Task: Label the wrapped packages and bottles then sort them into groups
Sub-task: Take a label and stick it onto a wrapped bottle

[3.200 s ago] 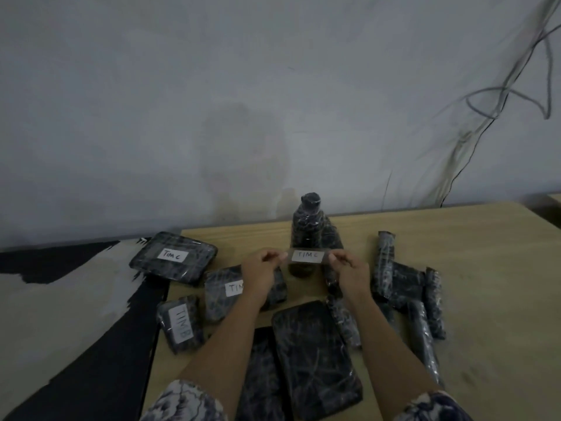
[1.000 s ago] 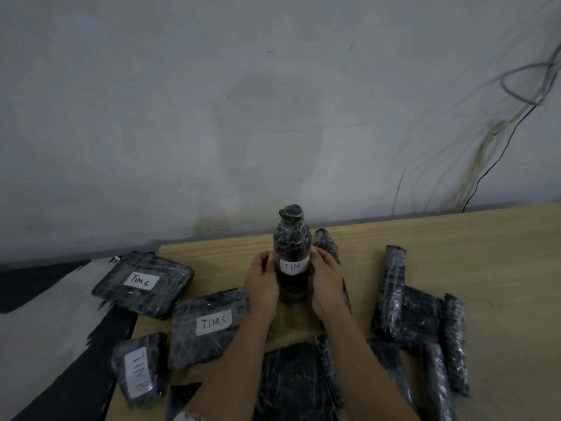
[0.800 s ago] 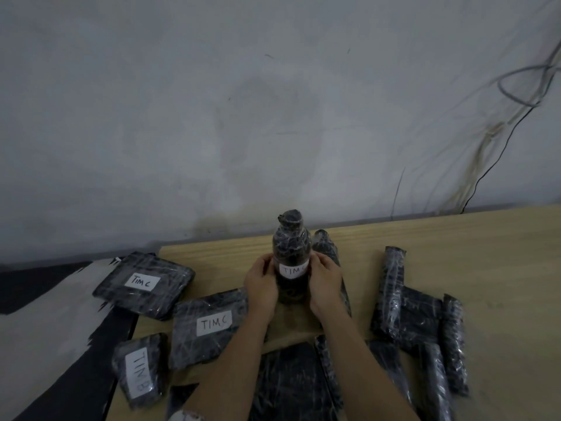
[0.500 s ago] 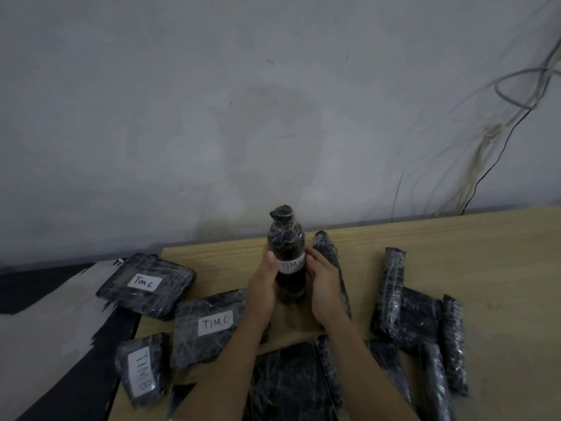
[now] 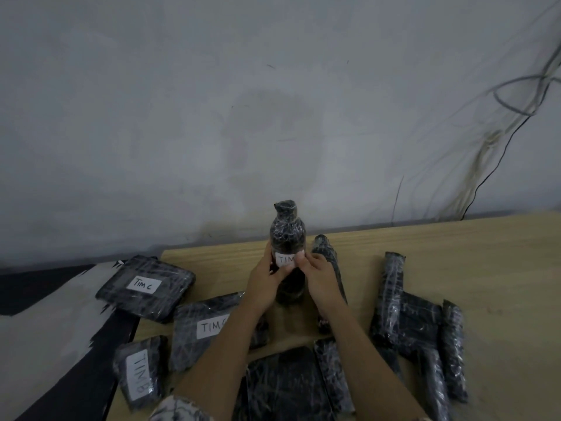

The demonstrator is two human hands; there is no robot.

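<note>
A black-wrapped bottle (image 5: 286,235) stands upright near the middle of the wooden table (image 5: 455,247). A white label (image 5: 284,259) reading "TIM" sticks on its front. My left hand (image 5: 263,281) grips the bottle from the left, thumb by the label. My right hand (image 5: 318,276) holds the bottle's right side, with its thumb pressed on the label's right edge. Labelled flat packages lie to the left: a "TIM C" package (image 5: 145,287), a second "TIM C" package (image 5: 206,326) and a "TIM B" package (image 5: 139,375).
Several unlabelled wrapped rolls (image 5: 391,296) and a flat pack (image 5: 420,326) lie at the right. A wrapped bottle (image 5: 329,262) lies behind my right hand. A large flat package (image 5: 288,387) is near the front edge. A grey wall with cables (image 5: 498,132) stands behind.
Earlier both hands held the label in the air before the bottle. Now it is stuck on the bottle, and my right thumb has moved onto its right edge.
</note>
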